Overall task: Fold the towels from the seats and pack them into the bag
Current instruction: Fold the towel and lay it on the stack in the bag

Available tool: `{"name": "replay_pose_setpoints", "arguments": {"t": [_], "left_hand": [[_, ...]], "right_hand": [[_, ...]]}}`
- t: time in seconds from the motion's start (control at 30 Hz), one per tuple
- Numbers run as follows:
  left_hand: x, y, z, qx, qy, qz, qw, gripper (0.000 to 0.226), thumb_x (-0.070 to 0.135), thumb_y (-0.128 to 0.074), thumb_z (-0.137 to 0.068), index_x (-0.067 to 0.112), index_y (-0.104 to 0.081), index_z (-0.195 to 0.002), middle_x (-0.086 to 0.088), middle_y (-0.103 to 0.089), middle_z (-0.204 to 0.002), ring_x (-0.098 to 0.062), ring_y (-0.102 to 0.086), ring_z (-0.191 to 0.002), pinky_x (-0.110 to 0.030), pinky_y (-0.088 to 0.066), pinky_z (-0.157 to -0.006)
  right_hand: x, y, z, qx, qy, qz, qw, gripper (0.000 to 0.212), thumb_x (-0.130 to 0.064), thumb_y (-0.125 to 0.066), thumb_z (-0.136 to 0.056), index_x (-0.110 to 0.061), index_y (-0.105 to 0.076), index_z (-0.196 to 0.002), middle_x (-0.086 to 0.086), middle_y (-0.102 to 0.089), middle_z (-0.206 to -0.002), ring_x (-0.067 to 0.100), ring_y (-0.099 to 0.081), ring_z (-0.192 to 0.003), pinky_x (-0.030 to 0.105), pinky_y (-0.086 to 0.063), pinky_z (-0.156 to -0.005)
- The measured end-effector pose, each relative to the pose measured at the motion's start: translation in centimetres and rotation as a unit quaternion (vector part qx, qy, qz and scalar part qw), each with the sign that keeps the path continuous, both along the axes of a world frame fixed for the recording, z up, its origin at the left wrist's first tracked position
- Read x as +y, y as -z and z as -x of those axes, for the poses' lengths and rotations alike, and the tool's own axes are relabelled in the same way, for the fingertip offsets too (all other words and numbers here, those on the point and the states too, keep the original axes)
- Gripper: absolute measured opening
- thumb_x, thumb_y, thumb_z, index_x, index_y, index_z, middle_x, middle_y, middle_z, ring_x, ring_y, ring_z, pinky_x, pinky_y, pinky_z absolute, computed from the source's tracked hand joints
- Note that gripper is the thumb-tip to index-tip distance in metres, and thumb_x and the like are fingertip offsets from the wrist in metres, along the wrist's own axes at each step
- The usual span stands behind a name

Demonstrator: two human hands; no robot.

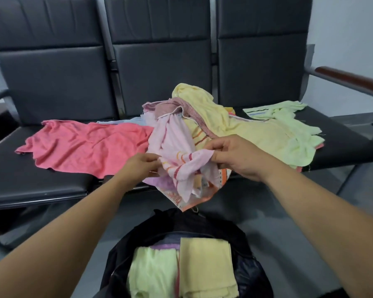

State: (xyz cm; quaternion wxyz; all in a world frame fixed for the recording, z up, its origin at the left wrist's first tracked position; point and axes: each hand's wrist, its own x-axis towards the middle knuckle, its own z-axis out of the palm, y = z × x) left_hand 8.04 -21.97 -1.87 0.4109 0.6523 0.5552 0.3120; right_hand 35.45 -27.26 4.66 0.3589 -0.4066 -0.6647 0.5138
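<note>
The row of three black seats (pixel 52 82) fills most of what I see, with a brown-topped armrest (pixel 351 80) at its right end. Loose towels lie spread over the seat cushions. The coral towel (pixel 84 147) lies crumpled flat on the left. The pale yellow towel (pixel 235 123) is heaped over the middle and right, with a mauve one partly under it. A light green towel (pixel 289 117) lies at the far right.

Below me, on the floor in front of the seats, the black bag (pixel 252 274) stands open. In it lie a folded green towel (pixel 153 269) and a folded yellow towel (pixel 205 267) side by side, with a strip of purple cloth showing behind them.

Between the bag and the heap I hold the pink striped towel (pixel 177 151), bunched and drooping over the seat's front edge, its orange-trimmed corner hanging just above the bag. My left hand (pixel 138 166) pinches its left edge, fingers (pixel 153 158) curled on the cloth. My right hand (pixel 239 155) grips the right side, thumb and fingers clamped on a fold.
</note>
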Motion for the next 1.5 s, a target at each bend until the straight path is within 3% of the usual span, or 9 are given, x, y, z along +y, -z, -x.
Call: {"name": "replay_pose_setpoints", "arguments": {"t": [0.3,0.43,0.67,0.8,0.97,1.1,1.27,1.4,1.5], "left_hand": [[-3.7,-4.0,-6.2,-0.269,0.117,0.092,0.952,0.037,0.006,-0.065,-0.079,-0.014,-0.065,-0.109,-0.025,-0.065,-0.104,-0.032,-0.06,-0.093,-0.036,-0.054,-0.086],[-4.6,-4.2,-6.9,-0.24,0.162,0.14,0.947,0.027,0.008,-0.061,-0.078,-0.01,-0.069,-0.097,-0.021,-0.065,-0.092,-0.026,-0.061,-0.08,-0.026,-0.055,-0.077],[-2.1,-2.3,-5.7,-0.342,-0.099,0.268,0.895,0.076,0.063,-0.061,-0.09,-0.007,-0.061,-0.117,-0.019,-0.069,-0.1,-0.032,-0.067,-0.096,-0.04,-0.057,-0.084],[-2.6,-3.0,-6.7,-0.327,-0.103,0.231,0.91,0.029,0.017,-0.06,-0.1,-0.006,-0.065,-0.117,-0.026,-0.071,-0.115,-0.036,-0.067,-0.113,-0.045,-0.051,-0.102],[-4.7,-4.9,-7.5,-0.272,0.051,0.199,0.94,0.044,-0.002,-0.071,-0.085,-0.014,-0.059,-0.125,-0.029,-0.067,-0.121,-0.039,-0.066,-0.115,-0.047,-0.053,-0.102],[-6.2,-3.9,-7.4,-0.297,0.13,0.312,0.893,0.055,0.021,-0.071,-0.087,-0.005,-0.058,-0.134,-0.026,-0.063,-0.132,-0.034,-0.064,-0.119,-0.042,-0.052,-0.103],[-4.0,-1.0,-5.1,-0.361,-0.018,0.391,0.846,0.1,0.083,-0.042,-0.081,-0.006,-0.059,-0.122,-0.024,-0.065,-0.116,-0.037,-0.063,-0.108,-0.046,-0.048,-0.101],[-3.4,-2.0,-4.8,-0.463,-0.086,0.298,0.83,0.054,0.042,-0.053,-0.1,-0.003,-0.062,-0.128,-0.018,-0.071,-0.119,-0.026,-0.069,-0.109,-0.041,-0.055,-0.095],[-4.0,-3.2,-5.3,-0.439,-0.047,0.262,0.858,0.039,0.013,-0.059,-0.096,-0.002,-0.059,-0.132,-0.023,-0.07,-0.12,-0.033,-0.07,-0.108,-0.047,-0.055,-0.094]], "right_hand": [[-0.3,1.8,1.8,0.186,0.143,0.283,0.93,0.053,-0.046,-0.078,-0.081,-0.004,-0.064,-0.111,0.013,-0.073,-0.096,0.025,-0.065,-0.09,0.047,-0.051,-0.097],[0.5,3.5,2.6,0.119,0.207,0.187,0.953,0.037,-0.007,-0.076,-0.085,0.0,-0.067,-0.12,0.014,-0.075,-0.101,0.036,-0.07,-0.105,0.056,-0.053,-0.099],[-0.5,2.2,2.5,0.052,-0.058,0.175,0.981,0.027,-0.007,-0.077,-0.085,0.01,-0.07,-0.105,0.022,-0.069,-0.1,0.027,-0.066,-0.092,0.031,-0.054,-0.075],[-0.8,3.1,2.2,-0.097,-0.122,0.246,0.957,0.053,-0.041,-0.088,-0.074,0.002,-0.064,-0.094,0.017,-0.056,-0.083,0.022,-0.056,-0.075,0.034,-0.044,-0.071],[1.6,3.6,1.3,0.128,0.152,0.319,0.927,0.059,-0.066,-0.068,-0.08,-0.011,-0.065,-0.101,0.008,-0.069,-0.084,0.023,-0.065,-0.076,0.037,-0.053,-0.073],[1.4,4.4,2.1,0.209,0.129,0.31,0.918,0.024,-0.011,-0.063,-0.096,-0.017,-0.076,-0.077,0.007,-0.073,-0.079,0.017,-0.07,-0.07,0.034,-0.055,-0.073],[1.0,3.3,1.6,0.203,0.023,0.187,0.961,0.02,0.01,-0.057,-0.09,0.003,-0.067,-0.106,0.023,-0.069,-0.098,0.03,-0.068,-0.088,0.033,-0.06,-0.071],[-0.4,3.1,1.2,0.024,-0.156,0.242,0.957,0.032,0.003,-0.074,-0.08,0.012,-0.065,-0.109,0.024,-0.066,-0.108,0.036,-0.062,-0.107,0.05,-0.05,-0.103],[0.2,3.9,1.5,0.076,-0.072,0.309,0.945,0.037,-0.021,-0.071,-0.089,0.001,-0.061,-0.117,0.014,-0.069,-0.097,0.025,-0.068,-0.093,0.038,-0.057,-0.089]]}}
